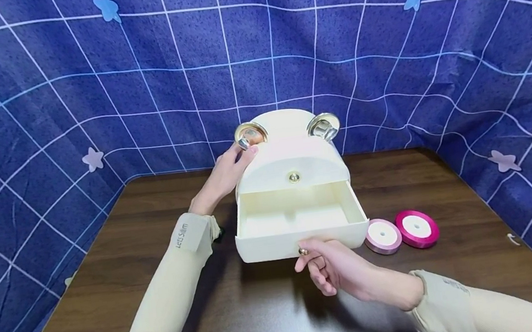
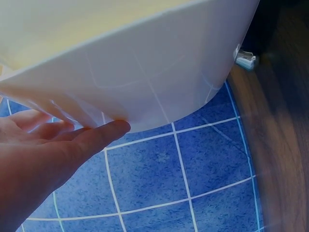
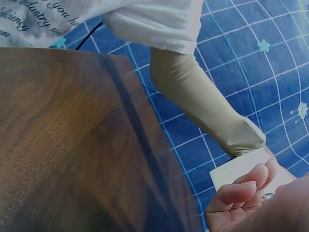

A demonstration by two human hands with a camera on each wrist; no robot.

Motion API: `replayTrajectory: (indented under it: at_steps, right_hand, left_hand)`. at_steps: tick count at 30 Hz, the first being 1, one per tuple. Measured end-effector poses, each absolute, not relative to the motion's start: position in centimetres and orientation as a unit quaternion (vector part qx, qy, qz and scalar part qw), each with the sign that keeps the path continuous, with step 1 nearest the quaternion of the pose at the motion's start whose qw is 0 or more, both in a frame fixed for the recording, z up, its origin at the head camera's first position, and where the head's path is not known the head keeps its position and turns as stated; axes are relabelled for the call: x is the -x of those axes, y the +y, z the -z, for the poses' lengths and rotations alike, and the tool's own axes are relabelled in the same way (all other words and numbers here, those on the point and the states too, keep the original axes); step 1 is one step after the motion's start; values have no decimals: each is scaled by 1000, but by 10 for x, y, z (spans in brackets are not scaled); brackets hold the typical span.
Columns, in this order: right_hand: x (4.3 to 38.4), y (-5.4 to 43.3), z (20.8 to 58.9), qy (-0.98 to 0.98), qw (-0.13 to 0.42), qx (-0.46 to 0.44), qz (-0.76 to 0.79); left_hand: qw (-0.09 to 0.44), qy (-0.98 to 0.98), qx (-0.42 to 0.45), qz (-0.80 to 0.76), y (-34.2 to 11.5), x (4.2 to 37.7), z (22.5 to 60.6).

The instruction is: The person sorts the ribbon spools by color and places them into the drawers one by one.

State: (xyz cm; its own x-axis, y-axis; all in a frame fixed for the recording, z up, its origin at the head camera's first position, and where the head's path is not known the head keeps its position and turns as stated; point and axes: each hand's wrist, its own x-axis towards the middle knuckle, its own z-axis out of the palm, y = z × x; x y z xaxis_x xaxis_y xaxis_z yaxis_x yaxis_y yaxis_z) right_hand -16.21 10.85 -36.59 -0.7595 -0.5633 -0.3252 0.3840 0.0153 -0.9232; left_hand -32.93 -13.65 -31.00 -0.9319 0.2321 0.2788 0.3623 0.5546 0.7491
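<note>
A white drawer box [image 1: 286, 130] with a rounded top stands on the table. Its lower drawer [image 1: 266, 249] is pulled out and bare inside; the upper drawer [image 1: 267, 177], with a small gold knob [image 1: 294, 177], is closed. My right hand [image 1: 335, 268] pinches the lower drawer's knob [image 1: 303, 250] between thumb and index finger, the other fingers loosely bent. My left hand [image 1: 227, 173] rests against the box's upper left side, below a round shiny gold piece [image 1: 250, 134]. The left wrist view shows extended fingers [image 2: 104, 135] against the glossy white wall.
Right of the drawer lie a pale pink ribbon spool [image 1: 382, 236] and a bright pink ribbon spool [image 1: 417, 228]. A second round gold piece [image 1: 323, 127] sits on the box's top right. Behind the brown wooden table [image 1: 152, 213] hangs a blue gridded cloth [image 1: 206, 84].
</note>
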Motion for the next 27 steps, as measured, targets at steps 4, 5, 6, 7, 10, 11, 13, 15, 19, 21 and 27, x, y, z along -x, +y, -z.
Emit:
replayTrajectory:
  at_steps: [4, 5, 6, 7, 10, 11, 13, 15, 19, 21, 27]
  right_hand:
    - [159, 110, 366, 628, 343, 78, 694]
    - [158, 111, 366, 629, 343, 80, 693]
    - [158, 111, 367, 629, 343, 82, 693]
    - [158, 112, 367, 629, 343, 84, 693]
    - [158, 113, 368, 627, 342, 93, 694]
    - [158, 113, 368, 626, 340, 95, 696]
    - [158, 113, 369, 625, 339, 100, 696]
    - [157, 114, 369, 628, 338, 107, 693]
    - [152, 120, 363, 641, 342, 138, 673]
    - [149, 126, 354, 654, 334, 162, 659]
    - [157, 168, 317, 742, 75, 291, 599]
  left_hand:
    - [74, -878, 169, 441, -136, 329, 310]
    - [74, -878, 169, 442, -136, 329, 309]
    - [75, -878, 170, 442, -136, 329, 309]
    - [76, -877, 171, 442, -136, 329, 309]
    - [78, -877, 174, 441, -136, 328, 309]
    - [80, -877, 175, 440, -136, 328, 309]
    - [80, -878, 175, 439, -137, 328, 309]
    - [79, -878, 174, 438, -137, 327, 309]
    - [78, -880, 174, 436, -136, 327, 309]
    - [78, -880, 173, 436, -136, 327, 309]
    - [75, -879, 171, 439, -136, 329, 310]
